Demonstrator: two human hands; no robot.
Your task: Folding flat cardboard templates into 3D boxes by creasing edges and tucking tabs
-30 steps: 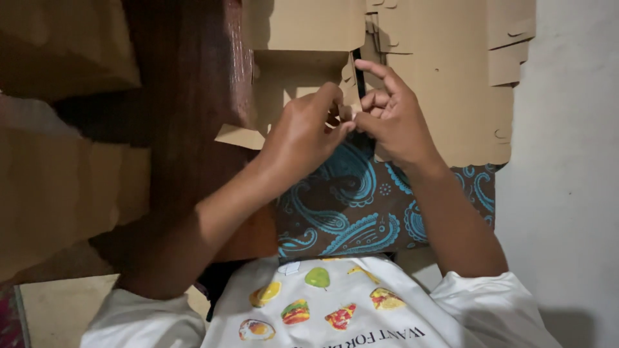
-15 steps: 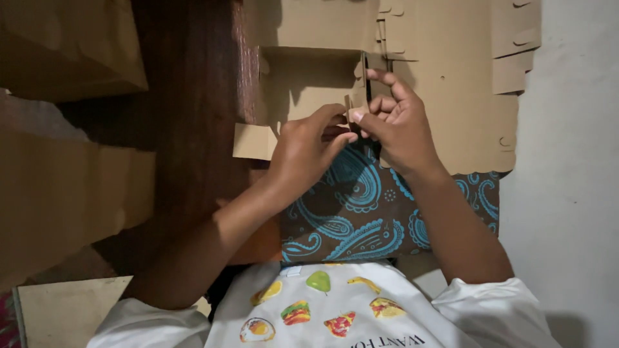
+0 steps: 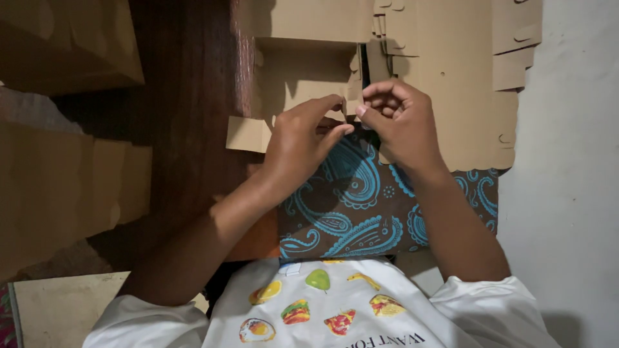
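Observation:
A half-folded brown cardboard box (image 3: 303, 71) rests on my lap, its side walls raised. My left hand (image 3: 300, 138) pinches the box's near wall at a small flap, fingers closed on the cardboard. Close beside it, my right hand (image 3: 400, 122) grips the same near edge with curled fingers. A loose corner flap (image 3: 247, 134) sticks out to the left of my left hand. Beneath the hands lies a brown cloth with blue paisley pattern (image 3: 367, 206).
A stack of flat die-cut cardboard sheets (image 3: 471, 77) lies to the right of the box. Larger folded cardboard pieces (image 3: 64, 174) stand at the left beside dark wood (image 3: 187, 109). A pale wall or floor (image 3: 574, 193) is on the right.
Both hands have shifted slightly along the box's near edge, and the box sits lower and more toward me in view. The fingers stay pinched on the cardboard.

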